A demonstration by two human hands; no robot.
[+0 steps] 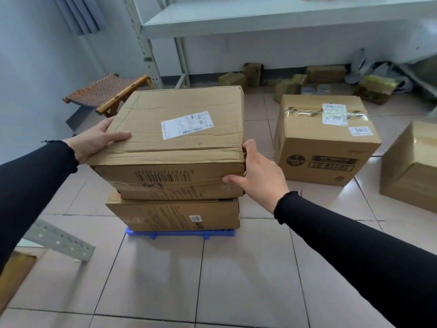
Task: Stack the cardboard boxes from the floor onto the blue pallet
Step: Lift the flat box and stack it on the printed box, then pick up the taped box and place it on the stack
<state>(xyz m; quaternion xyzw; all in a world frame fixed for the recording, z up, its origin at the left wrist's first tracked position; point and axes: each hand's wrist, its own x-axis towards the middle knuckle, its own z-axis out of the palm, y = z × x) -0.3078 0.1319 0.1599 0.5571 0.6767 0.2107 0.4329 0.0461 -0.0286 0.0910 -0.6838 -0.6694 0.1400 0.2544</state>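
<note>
A wide, creased cardboard box [179, 138] with a white label lies on top of a flatter box [172, 215], and that one rests on the blue pallet [179, 233]. My left hand [97, 140] presses the top box's left side, thumb over the lid. At the box's near right corner my right hand [255, 174] grips it, thumb on the front face. On the floor to the right stands a taped box [324, 140] with labels. Another box [411, 166] is cut off by the right edge.
A woven wooden stool [106, 91] stands behind the stack on the left. Metal shelving [260, 17] runs along the back wall, with small parcels [307, 79] and bags under it. A perforated metal bar [59, 240] lies at the near left. Bare tiled floor spreads in front.
</note>
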